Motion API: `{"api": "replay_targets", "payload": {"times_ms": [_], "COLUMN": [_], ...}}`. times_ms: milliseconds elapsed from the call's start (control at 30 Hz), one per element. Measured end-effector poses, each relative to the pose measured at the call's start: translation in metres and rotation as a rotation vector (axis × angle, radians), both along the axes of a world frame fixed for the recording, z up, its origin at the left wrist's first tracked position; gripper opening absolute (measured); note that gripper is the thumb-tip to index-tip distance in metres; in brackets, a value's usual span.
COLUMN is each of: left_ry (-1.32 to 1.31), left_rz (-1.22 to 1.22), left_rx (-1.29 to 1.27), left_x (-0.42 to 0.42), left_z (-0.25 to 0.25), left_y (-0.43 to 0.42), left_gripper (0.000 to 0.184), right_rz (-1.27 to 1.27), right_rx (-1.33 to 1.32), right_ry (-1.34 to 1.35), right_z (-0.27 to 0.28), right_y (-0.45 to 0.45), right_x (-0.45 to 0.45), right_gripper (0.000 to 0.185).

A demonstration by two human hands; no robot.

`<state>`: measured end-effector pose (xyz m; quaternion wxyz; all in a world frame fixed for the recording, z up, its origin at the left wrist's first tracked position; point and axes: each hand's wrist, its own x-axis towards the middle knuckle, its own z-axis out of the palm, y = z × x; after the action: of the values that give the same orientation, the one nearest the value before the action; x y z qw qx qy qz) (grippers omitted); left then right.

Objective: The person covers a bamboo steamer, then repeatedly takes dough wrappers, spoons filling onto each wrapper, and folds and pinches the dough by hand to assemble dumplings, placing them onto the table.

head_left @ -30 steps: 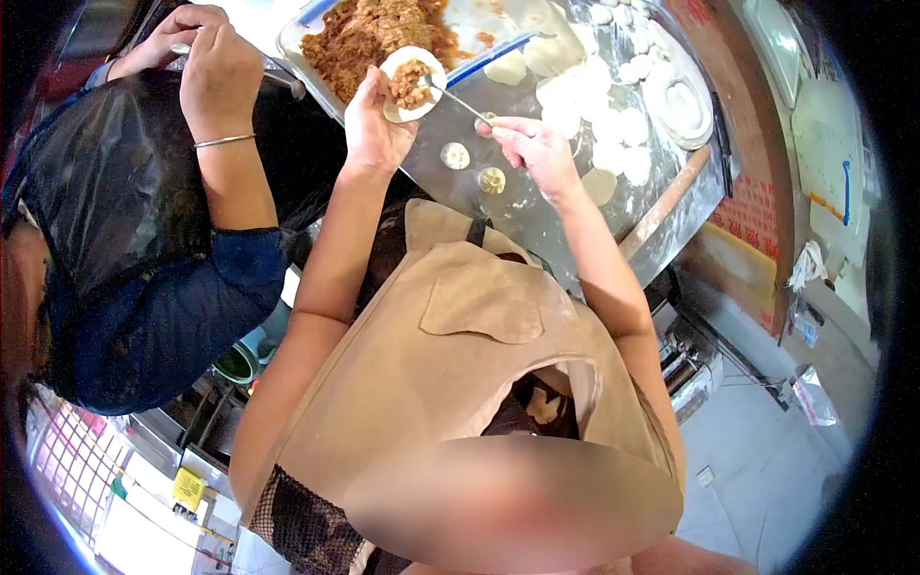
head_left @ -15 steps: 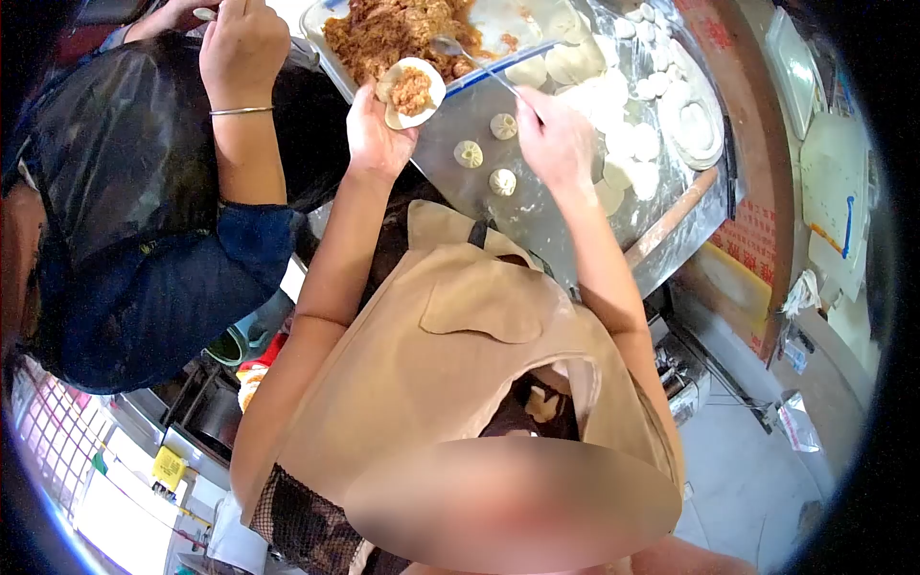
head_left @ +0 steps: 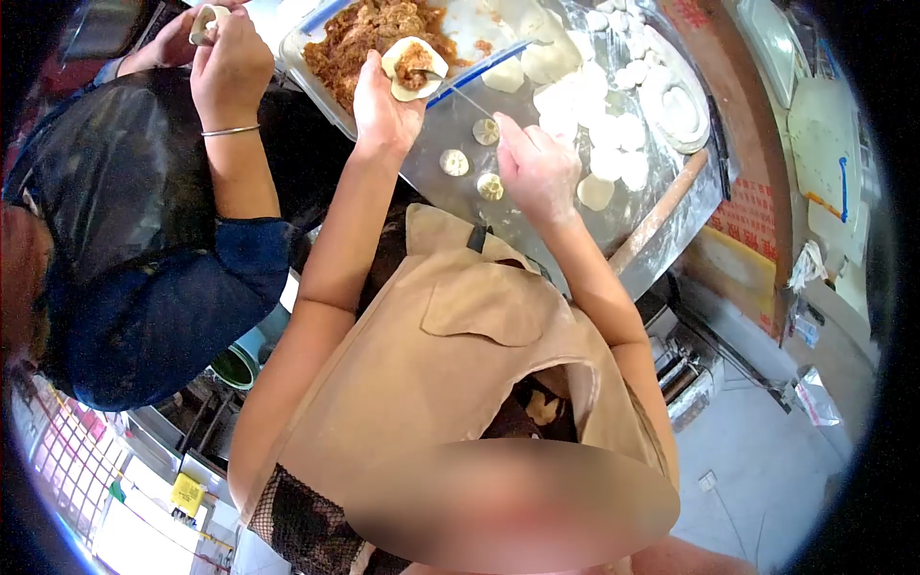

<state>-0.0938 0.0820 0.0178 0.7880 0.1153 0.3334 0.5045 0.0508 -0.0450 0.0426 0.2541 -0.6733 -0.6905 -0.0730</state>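
Note:
My left hand (head_left: pixel 385 113) holds a round dough wrapper (head_left: pixel 406 90) on its fingers, with a mound of reddish-brown filling (head_left: pixel 413 63) in the middle. The thin handle of a metal spoon (head_left: pixel 471 102) is pinched in my right hand (head_left: pixel 539 165), and the spoon's tip rests in that filling. Behind the wrapper is a clear tray (head_left: pixel 353 122) with a large heap of filling. Three small pleated dumplings (head_left: pixel 453 162) sit on the metal table (head_left: pixel 436 188) between my forearms.
Flat dough rounds (head_left: pixel 596 193), dough pieces and a coil of dough (head_left: pixel 674 110) lie on the floured right side. A rolling pin (head_left: pixel 659 211) rests near the right edge. At left, a co-worker's hands (head_left: pixel 230 72) hold a wrapper close to the tray.
The spoon has moved from the tray's heap to the filling on the wrapper, with my right hand coming down and left. The co-worker's hands now show a wrapper.

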Motion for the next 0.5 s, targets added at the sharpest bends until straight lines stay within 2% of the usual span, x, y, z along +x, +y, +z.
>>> {"api": "replay_targets", "payload": {"times_ms": [400, 500], "left_ry": [0.013, 0.074], "left_rz": [0.039, 0.097], "left_rx": [0.038, 0.067], "left_x": [0.004, 0.003], "left_z": [-0.012, -0.010], "left_y": [0.019, 0.029], "left_gripper": [0.051, 0.053], "right_rz": [-0.009, 0.114], "right_rx": [0.054, 0.114], "right_ry": [0.013, -0.095], "right_z": [-0.004, -0.007], "right_y": [0.015, 0.027], "right_x": [0.002, 0.007], "right_gripper": [0.028, 0.028]}}
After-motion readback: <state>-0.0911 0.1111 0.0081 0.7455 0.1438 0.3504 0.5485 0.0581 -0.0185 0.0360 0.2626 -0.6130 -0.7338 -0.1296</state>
